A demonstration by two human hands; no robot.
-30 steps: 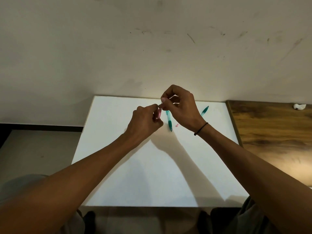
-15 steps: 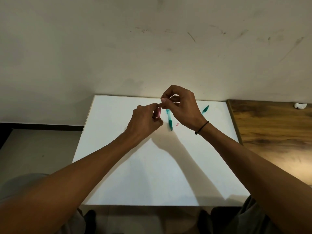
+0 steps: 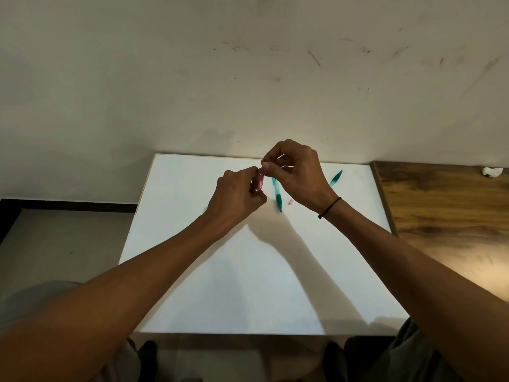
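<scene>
**White rectangular counter** (image 3: 248, 285): the near edge lies just past the person's lap. A broad bare stretch runs from that edge to the hands, crossed only by two forearms and their shadows. The left edge drops to a grey floor (image 3: 55, 238). The right edge meets a brown wood-grain counter (image 3: 440, 216).

**Left hand** (image 3: 237, 194): raised over the far half, fingers (image 3: 248, 172) curled tight round a small pink plastic pen barrel (image 3: 260, 183). The barrel is held near upright, clear of the surface.

**Right hand** (image 3: 297, 175): thumb and forefinger are pinched narrowly on the barrel's top end, the other fingers loosely curled. A thin black wristband (image 3: 329, 207) sits on the wrist.

**Beneath the hands:** a teal plastic pen (image 3: 278, 197) lies flat on the white counter, with a tiny pink piece (image 3: 290, 202) near its tip. A second teal pen (image 3: 336, 178) lies near the far edge, partly hidden by the right hand.

**Far:** a small white crumpled object (image 3: 493, 171) sits on the wood-grain counter. A scuffed off-white wall (image 3: 248, 78) closes the far edge.
</scene>
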